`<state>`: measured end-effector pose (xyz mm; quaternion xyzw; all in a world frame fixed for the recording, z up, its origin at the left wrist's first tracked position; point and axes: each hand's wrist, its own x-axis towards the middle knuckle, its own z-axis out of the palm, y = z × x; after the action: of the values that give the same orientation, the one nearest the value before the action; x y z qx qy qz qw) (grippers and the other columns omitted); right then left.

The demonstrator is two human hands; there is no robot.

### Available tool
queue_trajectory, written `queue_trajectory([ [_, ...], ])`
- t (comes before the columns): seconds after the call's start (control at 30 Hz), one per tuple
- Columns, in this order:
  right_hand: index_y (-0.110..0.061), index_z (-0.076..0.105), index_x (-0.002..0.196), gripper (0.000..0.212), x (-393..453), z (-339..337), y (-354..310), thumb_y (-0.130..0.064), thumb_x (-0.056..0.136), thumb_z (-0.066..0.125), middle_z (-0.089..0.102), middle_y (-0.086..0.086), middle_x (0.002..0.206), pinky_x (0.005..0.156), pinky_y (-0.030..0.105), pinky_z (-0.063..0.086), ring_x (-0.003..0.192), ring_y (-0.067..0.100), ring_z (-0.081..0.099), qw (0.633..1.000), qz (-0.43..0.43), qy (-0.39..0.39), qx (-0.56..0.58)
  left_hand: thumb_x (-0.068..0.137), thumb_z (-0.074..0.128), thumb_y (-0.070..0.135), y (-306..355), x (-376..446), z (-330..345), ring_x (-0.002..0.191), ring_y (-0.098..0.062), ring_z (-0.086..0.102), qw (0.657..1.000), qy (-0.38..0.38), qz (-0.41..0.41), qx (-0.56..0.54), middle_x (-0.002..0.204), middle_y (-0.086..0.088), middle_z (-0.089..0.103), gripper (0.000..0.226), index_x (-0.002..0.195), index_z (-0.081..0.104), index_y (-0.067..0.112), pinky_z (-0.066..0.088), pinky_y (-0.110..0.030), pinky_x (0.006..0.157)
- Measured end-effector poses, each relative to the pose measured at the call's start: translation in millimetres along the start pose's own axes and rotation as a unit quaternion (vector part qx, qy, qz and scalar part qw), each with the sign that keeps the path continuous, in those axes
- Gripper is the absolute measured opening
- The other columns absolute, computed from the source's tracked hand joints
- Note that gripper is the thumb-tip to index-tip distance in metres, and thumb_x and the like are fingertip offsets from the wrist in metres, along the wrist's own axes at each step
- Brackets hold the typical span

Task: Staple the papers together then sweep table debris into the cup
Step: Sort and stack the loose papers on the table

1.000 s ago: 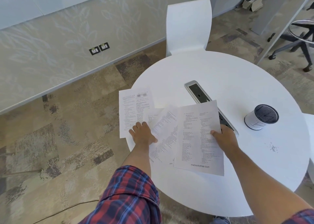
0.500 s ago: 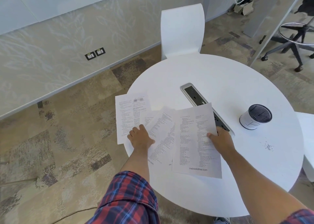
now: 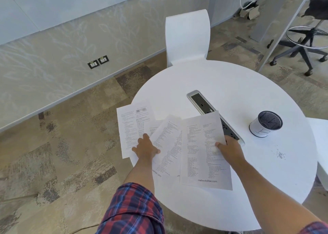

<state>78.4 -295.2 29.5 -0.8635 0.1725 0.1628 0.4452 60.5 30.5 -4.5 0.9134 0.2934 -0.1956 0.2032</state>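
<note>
Several printed paper sheets lie fanned out on the left side of the round white table (image 3: pixel 230 207). The leftmost sheet (image 3: pixel 129 125) overhangs the table edge. My left hand (image 3: pixel 146 148) rests flat on the left and middle sheets (image 3: pixel 167 145), fingers spread. My right hand (image 3: pixel 230 149) pinches the right edge of the rightmost sheet (image 3: pixel 204 153), thumb on top. A white cup (image 3: pixel 265 124) with a dark inside stands at the right. Small grey debris (image 3: pixel 280 154) is scattered in front of the cup. No stapler is visible.
A recessed power socket strip (image 3: pixel 204 104) runs diagonally across the table centre, partly under the right sheet. A white chair (image 3: pixel 187 38) stands behind the table. An office stool base (image 3: pixel 305 43) is at the far right. Patterned carpet lies to the left.
The camera view has shifted slightly. My left hand has slid a little along the left sheets; my right hand keeps its hold on the right sheet's edge.
</note>
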Motion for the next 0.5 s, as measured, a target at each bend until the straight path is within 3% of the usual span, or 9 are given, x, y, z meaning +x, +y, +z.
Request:
queue_trajectory([
  [0.07,-0.016,0.065,0.110,0.010,0,0,-1,-0.016,0.101,0.061,0.073,-0.002,0.095,0.064,0.030,0.050,0.083,0.019,0.069,1.000,0.002,0.001,0.002,0.082,0.075,0.023,4,2,-3,0.104,-0.026,0.063,0.999,0.029,0.040,0.001,0.108,0.000,0.066,0.040,0.115,0.053,0.021,0.033,-0.045,0.100],
  [0.13,-0.015,0.065,0.110,0.010,2,-1,0,-0.017,0.100,0.062,0.073,-0.001,0.096,0.069,0.034,0.054,0.086,0.022,0.070,1.000,0.003,0.004,-0.003,0.086,0.067,0.015,6,3,-7,0.089,-0.025,0.058,0.996,0.036,0.071,-0.042,0.090,0.004,0.063,0.013,0.092,0.056,0.021,0.037,-0.039,0.086],
  [0.2,-0.015,0.065,0.111,0.011,3,-2,1,-0.017,0.100,0.062,0.072,0.000,0.097,0.070,0.034,0.053,0.085,0.022,0.069,1.000,0.006,0.010,-0.004,0.084,0.063,0.010,7,5,-12,0.075,-0.024,0.052,0.990,0.037,0.085,-0.106,0.077,-0.001,0.056,0.018,0.074,0.050,0.017,0.036,-0.034,0.069],
  [0.3,-0.015,0.066,0.112,0.012,1,-8,0,-0.016,0.100,0.060,0.068,-0.005,0.091,0.061,0.026,0.045,0.078,0.014,0.064,1.000,0.005,0.029,0.007,0.086,0.063,0.008,9,5,-27,0.063,-0.020,0.048,0.975,0.050,0.097,-0.194,0.071,-0.004,0.055,0.017,0.071,0.056,0.010,0.029,-0.030,0.058],
  [0.4,-0.017,0.068,0.110,0.016,-2,-13,-3,-0.012,0.098,0.059,0.070,-0.004,0.090,0.060,0.023,0.044,0.079,0.015,0.064,0.997,-0.001,0.056,0.045,0.088,0.067,0.014,1,9,-40,0.065,-0.020,0.052,0.958,0.056,0.081,-0.269,0.073,-0.006,0.061,0.013,0.075,0.065,0.011,0.034,-0.032,0.060],
  [0.5,-0.020,0.068,0.109,0.018,0,-19,-9,-0.011,0.097,0.059,0.072,-0.002,0.095,0.070,0.031,0.049,0.090,0.027,0.067,0.995,-0.015,0.072,0.071,0.090,0.069,0.016,-9,11,-49,0.077,-0.025,0.061,0.931,0.067,0.056,-0.355,0.082,-0.008,0.068,0.012,0.079,0.069,0.011,0.044,-0.035,0.069],
])
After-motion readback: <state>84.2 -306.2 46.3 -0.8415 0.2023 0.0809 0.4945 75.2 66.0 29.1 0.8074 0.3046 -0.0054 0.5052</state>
